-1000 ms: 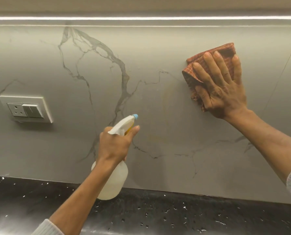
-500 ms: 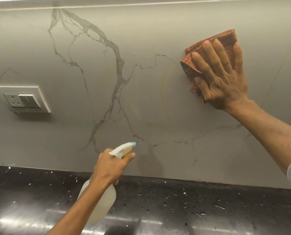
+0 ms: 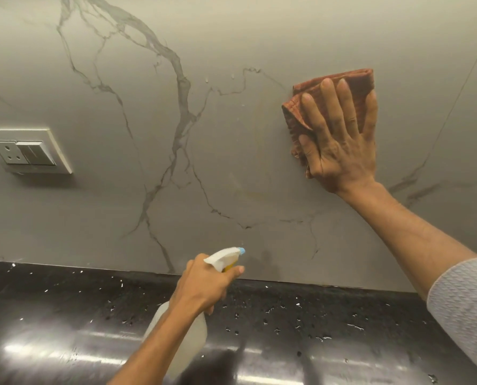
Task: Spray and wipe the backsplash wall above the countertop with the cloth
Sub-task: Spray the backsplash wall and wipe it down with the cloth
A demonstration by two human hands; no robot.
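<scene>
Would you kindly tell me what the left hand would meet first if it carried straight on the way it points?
Probably the grey veined marble backsplash wall, low down; the left hand aims its white spray bottle there.

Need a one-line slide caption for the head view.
Right hand presses a folded cloth flat against the marble backsplash while the left hand holds a spray bottle above the black countertop.

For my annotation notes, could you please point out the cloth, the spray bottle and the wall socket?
cloth (image 3: 361, 79): head view, bare upper fold.
spray bottle (image 3: 221, 255): head view, white trigger head.
wall socket (image 3: 23, 151): head view, middle of its plate.
</scene>
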